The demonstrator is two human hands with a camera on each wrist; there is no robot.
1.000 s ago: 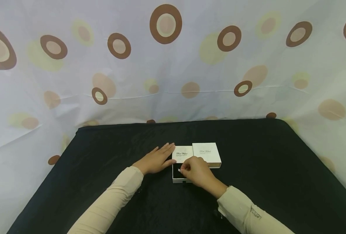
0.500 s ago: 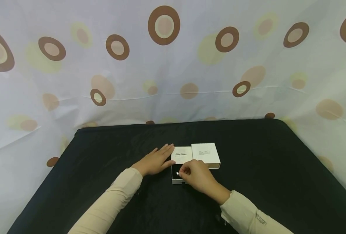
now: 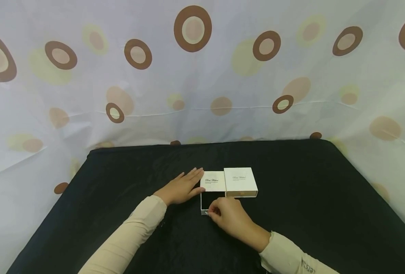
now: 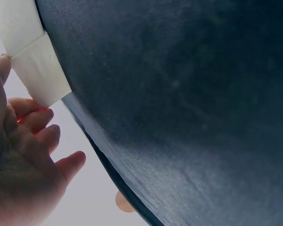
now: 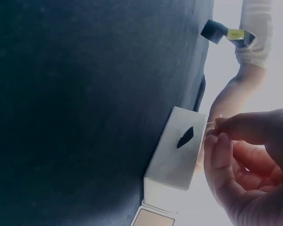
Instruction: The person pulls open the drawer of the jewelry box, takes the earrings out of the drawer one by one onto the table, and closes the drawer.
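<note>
In the head view my right hand (image 3: pixel 231 215) pinches a tiny silvery star-like piece (image 3: pixel 206 213) between thumb and forefinger, just over the front edge of a small white drawer box (image 3: pixel 204 212). A thin pin (image 5: pixel 211 123) sticks out of that pinch in the right wrist view, so it may be a stud earring. Black lining (image 3: pixel 211 199) fills the box's near part. Its far part is covered by a white printed panel (image 3: pixel 212 186). My left hand (image 3: pixel 182 188) lies with straight fingers against the box's left side, fingertips touching the panel edge.
Touching the drawer box on the right is a white printed box (image 3: pixel 241 180) with a tan front side. A black pull tab (image 5: pixel 185 137) shows on the drawer's front. Black cloth (image 3: pixel 291 213) covers the table, and a dotted curtain (image 3: pixel 195 76) hangs behind.
My right hand has moved slightly toward me, taking the star-like piece from over the black lining to the box's front edge. The left hand has stayed in place.
</note>
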